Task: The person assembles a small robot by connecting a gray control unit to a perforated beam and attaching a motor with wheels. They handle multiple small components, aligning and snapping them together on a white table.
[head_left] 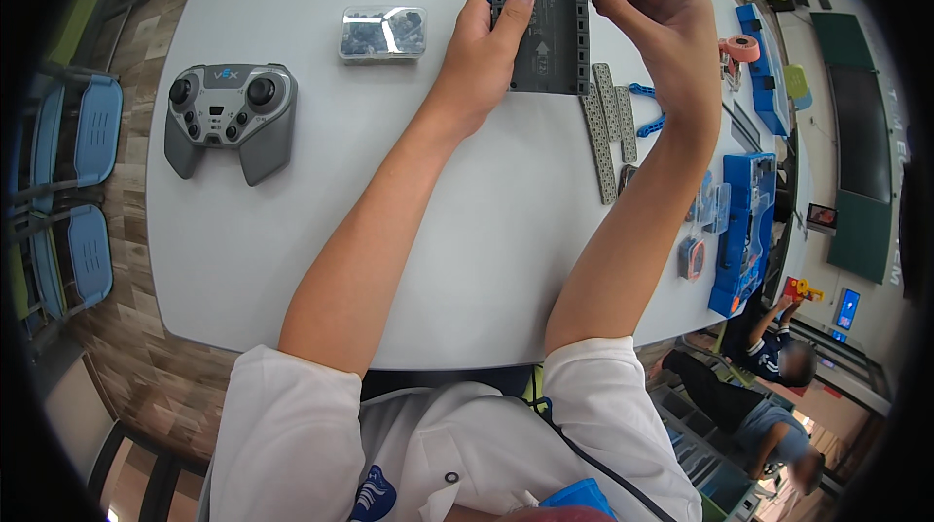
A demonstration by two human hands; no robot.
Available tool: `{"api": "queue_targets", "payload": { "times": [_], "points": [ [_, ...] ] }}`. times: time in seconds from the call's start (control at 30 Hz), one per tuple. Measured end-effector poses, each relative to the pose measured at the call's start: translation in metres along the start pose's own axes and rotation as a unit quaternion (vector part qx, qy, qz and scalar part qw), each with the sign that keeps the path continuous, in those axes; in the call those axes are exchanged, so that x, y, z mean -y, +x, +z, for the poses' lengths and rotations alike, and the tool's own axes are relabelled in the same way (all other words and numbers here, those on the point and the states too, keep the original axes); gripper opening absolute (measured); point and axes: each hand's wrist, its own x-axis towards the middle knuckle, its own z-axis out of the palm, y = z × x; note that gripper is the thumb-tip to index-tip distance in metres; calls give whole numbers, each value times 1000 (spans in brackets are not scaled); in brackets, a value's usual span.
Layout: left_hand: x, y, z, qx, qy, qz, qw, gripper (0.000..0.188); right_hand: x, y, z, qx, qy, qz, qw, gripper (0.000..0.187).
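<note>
My left hand (484,55) grips a dark grey, box-shaped electronic module (553,60) by its left side, thumb laid over the face. A row of square openings runs down the module's right edge. At its upper right corner, the fingertips of my right hand (671,31) are pinched together; whatever they may hold is too small to make out. Just below the module lie several grey perforated beams (598,138), partly behind it. Blue forked pieces (650,123) show beside my right wrist.
On the white table (467,259), a grey game controller (231,113) lies at the left. A clear box of dark small parts (382,34) sits left of my left hand. Blue cases (747,220) and small clear boxes line the right edge. Two people are beyond, at lower right.
</note>
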Motion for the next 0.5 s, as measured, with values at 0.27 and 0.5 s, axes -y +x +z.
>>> {"api": "queue_targets", "payload": {
  "times": [0.27,0.5],
  "points": [
    [4,2,-4,4,16,25,1000,39,3,0,5,-16,-53,-15,998,17],
    [5,2,-7,-13,6,7,1000,37,-5,3,12,-11,-6,-5,1000,17]
  ]
}}
